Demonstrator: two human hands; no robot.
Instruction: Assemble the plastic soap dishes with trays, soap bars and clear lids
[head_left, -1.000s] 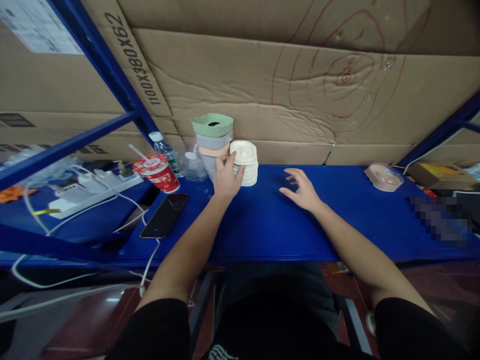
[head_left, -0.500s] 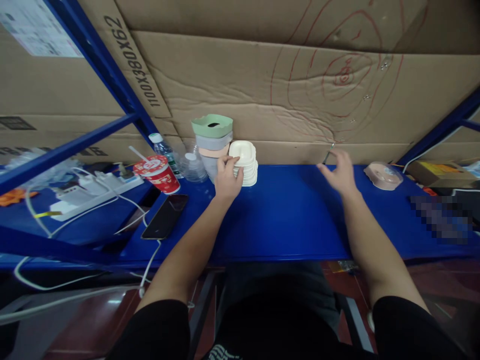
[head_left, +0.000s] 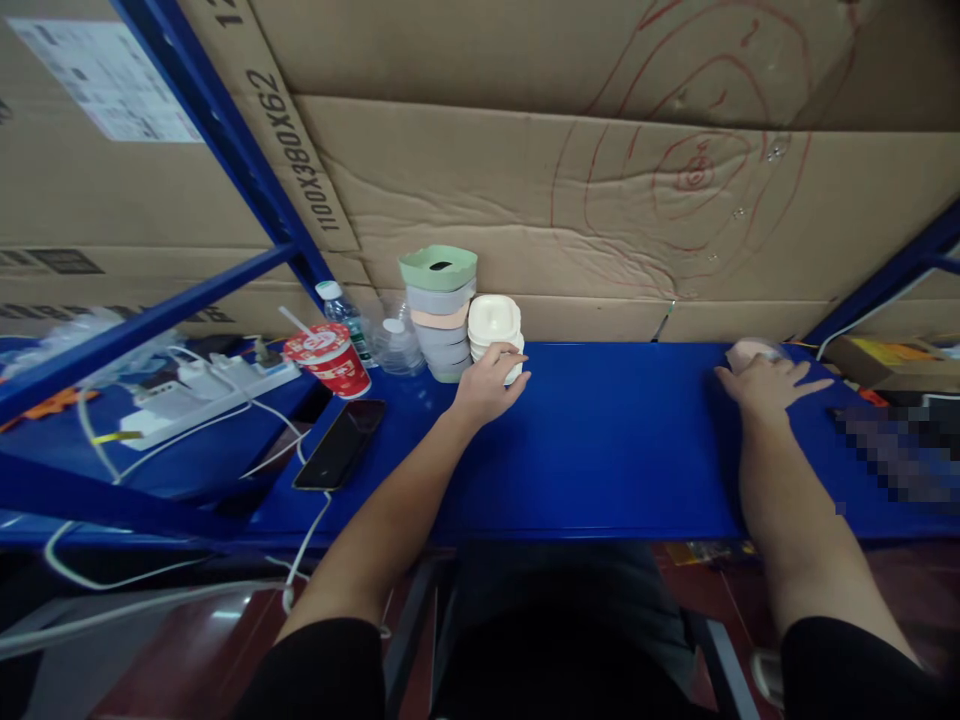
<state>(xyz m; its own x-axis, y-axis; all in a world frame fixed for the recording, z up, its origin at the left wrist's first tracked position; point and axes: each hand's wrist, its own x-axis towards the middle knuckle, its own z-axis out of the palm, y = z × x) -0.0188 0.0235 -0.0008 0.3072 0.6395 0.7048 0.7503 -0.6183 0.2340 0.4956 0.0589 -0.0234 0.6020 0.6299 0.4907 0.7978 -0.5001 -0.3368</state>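
On the blue table a stack of cream square containers (head_left: 495, 316) stands against a taller stack of grey, peach and green containers (head_left: 441, 300). My left hand (head_left: 489, 385) lies at the front of the cream stack, fingers apart and touching it or just before it. At the right, my right hand (head_left: 769, 382) is spread over a pale round container (head_left: 742, 352) and partly hides it; whether the palm presses on it cannot be seen.
Left of the stacks are clear plastic containers (head_left: 397, 347), a water bottle (head_left: 345, 315), a red cup with a straw (head_left: 330, 360) and a phone (head_left: 340, 445). A white power strip (head_left: 210, 400) lies farther left. Cardboard (head_left: 465, 200) stands behind the table.
My right hand has moved right, from near the cardboard to the pale container. My left hand has slid lower on the cream stack. The view has shifted slightly.
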